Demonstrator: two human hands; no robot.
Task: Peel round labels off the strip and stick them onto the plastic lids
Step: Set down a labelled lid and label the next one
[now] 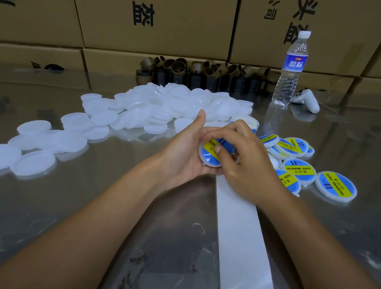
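- My left grip (pixel 184 150) cradles one lid (pixel 208 158) from below. The fingers are curled under it and the thumb stands up at its far-left edge.
- My right grip (pixel 245 163) is curled over the same lid from the right. Its thumb tip presses on the yellow band of the label (pixel 209 146), and its fingers arch over the lid's far side.
- The label is blue and yellow with "SOLDE..." showing. It lies on the lid's top face, partly hidden under my right fingers, so I cannot tell whether it is stuck flat all the way round.
- I hold the lid above the surface (pixel 62 213), which is shiny metal, roughly at its middle.
- The strip (pixel 240 242) is a bare white band. It runs from under my right wrist toward me and over the near edge of the surface.
- The plain lids (pixel 165 109) are translucent white. They lie heaped beyond my grips, and a looser trail spreads to the left and toward me.
- The labelled lids (pixel 298 171) lie in a small overlapping cluster just right of my right grip, label side up.
- A white round thing (pixel 245 122) with a blue edge sits just behind my right fingers, too hidden to identify.
- A water bottle (pixel 290 67) with a blue label stands upright at the far right, with a white controller (pixel 307 99) lying beside it.
- Short brown cardboard tubes (pixel 203 75) are bunched along the back, against stacked cardboard boxes (pixel 162 13) printed with large black characters.
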